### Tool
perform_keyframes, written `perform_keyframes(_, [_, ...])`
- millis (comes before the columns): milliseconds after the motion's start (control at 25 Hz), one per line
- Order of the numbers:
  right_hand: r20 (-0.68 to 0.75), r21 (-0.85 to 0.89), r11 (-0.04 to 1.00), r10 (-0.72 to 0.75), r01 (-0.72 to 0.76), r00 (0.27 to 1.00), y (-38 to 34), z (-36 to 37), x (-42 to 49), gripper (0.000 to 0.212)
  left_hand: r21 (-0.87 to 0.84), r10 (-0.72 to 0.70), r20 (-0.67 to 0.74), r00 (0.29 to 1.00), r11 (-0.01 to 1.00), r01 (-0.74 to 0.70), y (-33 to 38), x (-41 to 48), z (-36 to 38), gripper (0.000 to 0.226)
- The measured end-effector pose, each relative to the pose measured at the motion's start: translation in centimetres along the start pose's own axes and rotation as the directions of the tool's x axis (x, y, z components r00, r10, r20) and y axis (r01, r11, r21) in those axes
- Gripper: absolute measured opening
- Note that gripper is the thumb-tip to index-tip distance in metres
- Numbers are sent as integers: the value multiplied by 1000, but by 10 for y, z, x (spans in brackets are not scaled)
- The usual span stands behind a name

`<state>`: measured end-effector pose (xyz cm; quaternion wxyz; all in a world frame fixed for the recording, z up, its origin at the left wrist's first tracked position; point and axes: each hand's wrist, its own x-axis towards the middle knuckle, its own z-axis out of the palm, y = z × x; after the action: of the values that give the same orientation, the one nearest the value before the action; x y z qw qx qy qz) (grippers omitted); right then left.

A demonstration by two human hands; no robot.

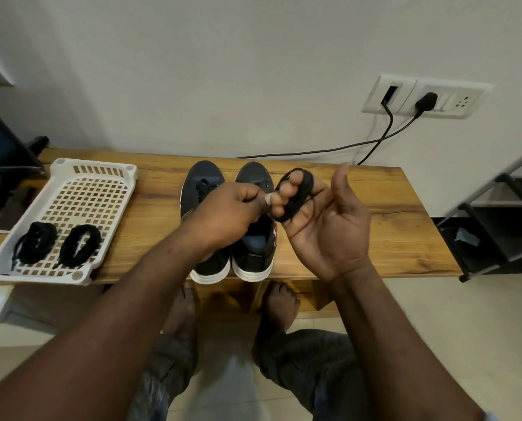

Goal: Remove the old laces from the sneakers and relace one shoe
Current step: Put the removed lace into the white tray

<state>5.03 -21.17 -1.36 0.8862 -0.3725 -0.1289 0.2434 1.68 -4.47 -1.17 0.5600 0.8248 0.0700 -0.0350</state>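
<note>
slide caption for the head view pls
Left hand pinches a black lace coiled round fingers of the right hand, above two sneakers on a bench.

free: bench [390, 226] right of sneakers [252, 262] | blocked: tray [80, 202] left, cables [314, 151] behind

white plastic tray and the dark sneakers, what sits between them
Nothing: bare wooden bench top between the white perforated plastic tray and the dark white-soled sneakers, in the head view.
</note>
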Motion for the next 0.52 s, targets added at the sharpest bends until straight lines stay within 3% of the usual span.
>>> perform_keyframes(80, [-58, 74, 992, -94, 98, 994, -2, -5, 4, 65, 4, -6, 41, 999, 1000, 6, 4, -1, 7, 30])
perform_keyframes(200, [-142, -105, 983, -167, 153, 976, 5, -13, 7, 67, 115, 11, 100, 995, 993, -23, 8, -3, 15, 28])
perform_keyframes(320, [-169, -206, 970, -165, 129, 972, 11, -12, 6, 69, 274, 134, -46, 990, 955, -116, 10, -7, 20, 32])
perform_keyframes(440, [-184, -57, 994, -106, 97, 977, 8, 2, 4, 74, 470, 358, -231, 905, 855, -218, 7, -6, 26, 23])
perform_keyframes(520, [-192, 35, 997, -65, 73, 979, 5, 7, 2, 76, 512, 456, -244, 856, 810, -285, 3, -2, 30, 22])
